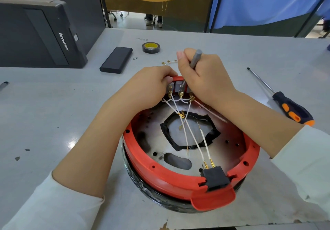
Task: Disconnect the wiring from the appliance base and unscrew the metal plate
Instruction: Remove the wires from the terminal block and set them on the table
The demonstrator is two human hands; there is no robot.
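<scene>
**Two hands at the terminal block of one red base**

Grey and smooth, the table (pixel 53 105) carries one round base (pixel 191 158) near its front edge, turned open side up: a red plastic ring over a black glossy body, with one dull metal plate (pixel 157 140) inside, pierced by small holes and one oval slot. A black ragged gasket rings the plate's central opening.

Thin white wires (pixel 192 135) cross the plate, each ending in a brass terminal. Two of them plug into one black socket (pixel 215 176) at the near rim; several more reach a row of tabs at the far rim.

The left hand (pixel 151 85) is curled over the far rim, its grip closed on the red edge beside the tabs. The right hand (pixel 201 74) is clenched round one slim grey tool (pixel 195 58), held steeply, its tip down at the middle tab.

Elsewhere lie one screwdriver (pixel 285 103) with a black and orange handle to the right, one roll of black tape (pixel 151 47), one flat black box (pixel 117 59), one short loose wire piece (pixel 169 62) behind the hands, and one dark computer case (pixel 39 33) at far left.
</scene>
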